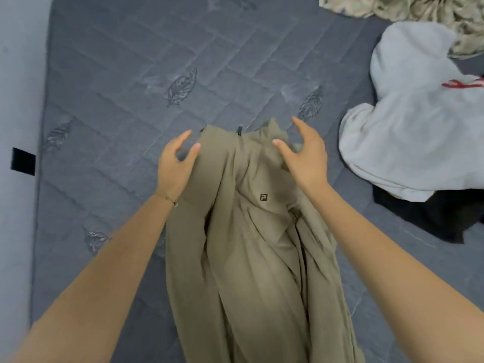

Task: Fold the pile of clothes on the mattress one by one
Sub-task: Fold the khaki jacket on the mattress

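Note:
An olive-khaki jacket (pixel 251 244) with a small dark chest logo and a black zip pull at the collar lies lengthwise on the grey quilted mattress (pixel 125 74), bunched in long folds. My left hand (pixel 175 163) hovers over its left shoulder, fingers spread and relaxed, holding nothing. My right hand (pixel 306 155) hovers over the right side of the collar, fingers also spread, thumb close to the cloth. Whether either hand touches the cloth I cannot tell.
A pile of clothes lies at the right: a white garment (pixel 408 127) with a red mark, a black garment (pixel 429 218) under it, and a beige patterned cloth (pixel 419 9) at the top right. A pale wall (pixel 15 100) runs along the mattress's left edge.

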